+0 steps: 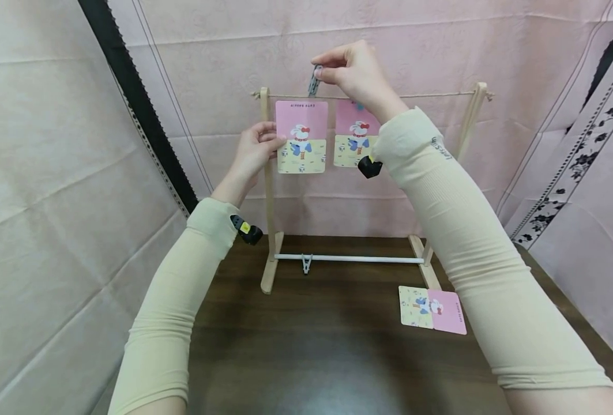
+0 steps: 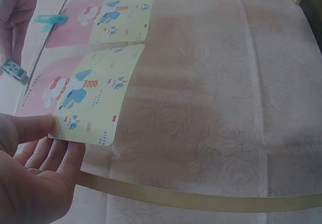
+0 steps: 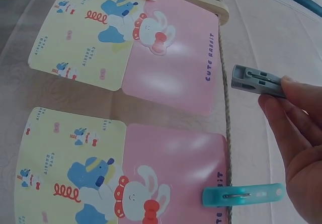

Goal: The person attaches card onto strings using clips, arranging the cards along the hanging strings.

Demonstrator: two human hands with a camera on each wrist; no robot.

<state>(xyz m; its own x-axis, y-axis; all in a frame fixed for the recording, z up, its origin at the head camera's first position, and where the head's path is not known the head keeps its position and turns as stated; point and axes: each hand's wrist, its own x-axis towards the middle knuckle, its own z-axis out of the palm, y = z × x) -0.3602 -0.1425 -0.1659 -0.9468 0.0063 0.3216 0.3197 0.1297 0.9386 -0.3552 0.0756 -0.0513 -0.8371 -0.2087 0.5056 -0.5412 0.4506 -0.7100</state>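
Note:
My left hand [image 1: 256, 151] pinches the left edge of a pink and yellow rabbit card [image 1: 302, 118] between thumb and fingers. The card is upright, its top edge just below the rope [image 1: 415, 95]. Above that rope, my right hand [image 1: 360, 72] holds a grey clothespin [image 1: 313, 82] by one end between thumb and fingers. In the right wrist view the clothespin's free end points at the rope, with a gap between them. A matching card [image 3: 171, 153] hangs beside the first, clipped to the rope by a teal clothespin [image 3: 244, 195].
The rope spans two wooden posts [image 1: 270, 202] of a stand. Low on the stand runs a white rod [image 1: 363, 259] with another clothespin [image 1: 307, 264] clipped to it. A third card [image 1: 446, 311] lies on the dark wooden table [image 1: 306, 357] at the right. Pale cloth [image 1: 223, 46] hangs behind.

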